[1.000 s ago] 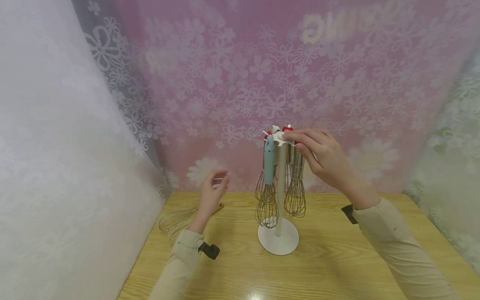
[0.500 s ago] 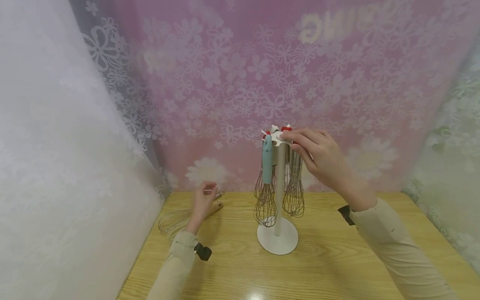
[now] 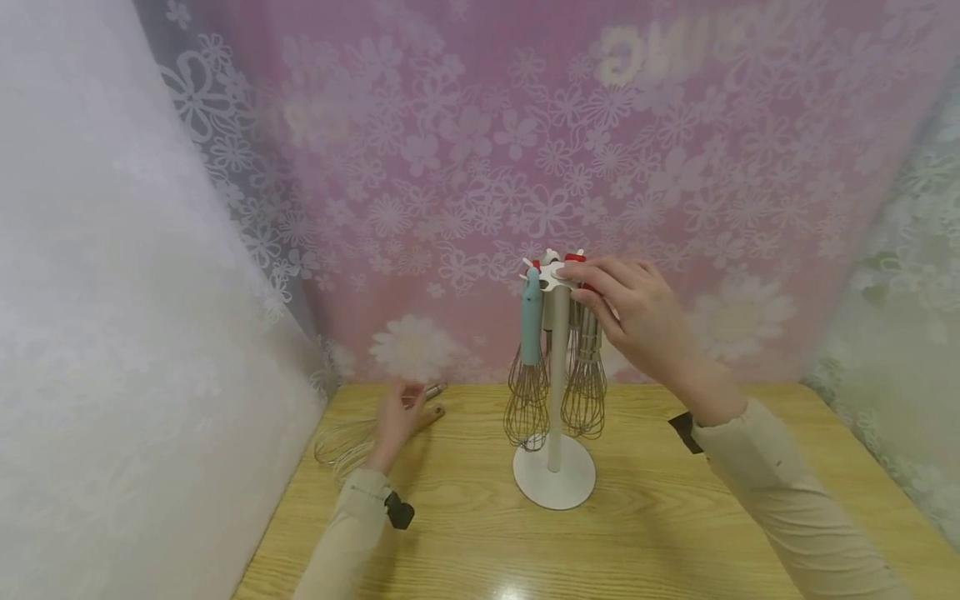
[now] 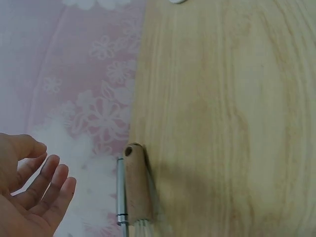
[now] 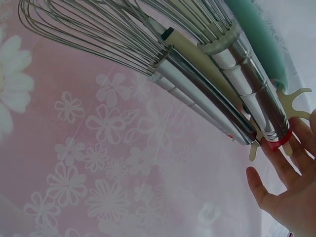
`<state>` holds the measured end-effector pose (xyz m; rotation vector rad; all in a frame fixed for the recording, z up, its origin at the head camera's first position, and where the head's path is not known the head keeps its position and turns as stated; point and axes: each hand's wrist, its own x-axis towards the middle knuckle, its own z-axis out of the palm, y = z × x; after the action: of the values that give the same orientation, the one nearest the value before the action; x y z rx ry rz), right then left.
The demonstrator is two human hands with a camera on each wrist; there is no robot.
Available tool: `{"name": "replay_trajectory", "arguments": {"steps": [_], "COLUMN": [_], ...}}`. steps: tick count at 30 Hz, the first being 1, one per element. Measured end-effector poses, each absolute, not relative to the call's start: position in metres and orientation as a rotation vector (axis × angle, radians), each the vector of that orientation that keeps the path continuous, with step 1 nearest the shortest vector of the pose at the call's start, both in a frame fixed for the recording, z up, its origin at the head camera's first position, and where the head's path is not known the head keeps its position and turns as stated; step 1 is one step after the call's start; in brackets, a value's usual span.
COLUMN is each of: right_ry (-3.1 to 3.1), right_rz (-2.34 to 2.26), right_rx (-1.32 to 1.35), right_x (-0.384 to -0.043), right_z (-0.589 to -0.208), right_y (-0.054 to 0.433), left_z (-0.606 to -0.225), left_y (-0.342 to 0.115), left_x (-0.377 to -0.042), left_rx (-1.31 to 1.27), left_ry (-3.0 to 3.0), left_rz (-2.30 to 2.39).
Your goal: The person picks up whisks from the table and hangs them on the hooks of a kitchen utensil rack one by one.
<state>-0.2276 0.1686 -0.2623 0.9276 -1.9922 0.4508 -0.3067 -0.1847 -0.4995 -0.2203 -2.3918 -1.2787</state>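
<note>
A white whisk stand (image 3: 556, 487) stands upright on the table with several wire whisks hanging from its top. One whisk has a turquoise handle (image 3: 531, 325); metal-handled whisks (image 5: 207, 94) with red ends hang at the back and right. My right hand (image 3: 641, 312) pinches the stand's white hooked top, fingertips over the hub and against a red handle end. Low at the left, my left hand (image 3: 393, 421), fingers loosely bent and holding nothing, is close to two whisks lying on the table. One has a wooden handle (image 4: 137, 185), the other a thin metal handle (image 4: 121, 192).
A flowered pink curtain (image 3: 450, 167) rises directly behind the wooden table (image 3: 645, 533). A white sheet (image 3: 135, 333) closes off the left side, and a pale flowered one (image 3: 892, 350) the right.
My left hand has moved down and left to the lying whisks. The stand's top has turned slightly under my right hand, shifting the hanging whisks a little left.
</note>
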Motion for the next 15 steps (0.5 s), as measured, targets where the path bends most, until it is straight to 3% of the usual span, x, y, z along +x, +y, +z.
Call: {"name": "replay_trajectory", "arguments": {"steps": [15], "right_ry": [-1.953], "right_rz": [0.427], "right_rx": [0.874], "right_x": [-0.227], "right_z": [-0.266], "right_y": [0.162], "left_z": [-0.531], "left_y": [-0.191], "left_x": [-0.314], "left_rx": [-0.091], "left_ry": [-2.638], "left_rz": [-1.300]}}
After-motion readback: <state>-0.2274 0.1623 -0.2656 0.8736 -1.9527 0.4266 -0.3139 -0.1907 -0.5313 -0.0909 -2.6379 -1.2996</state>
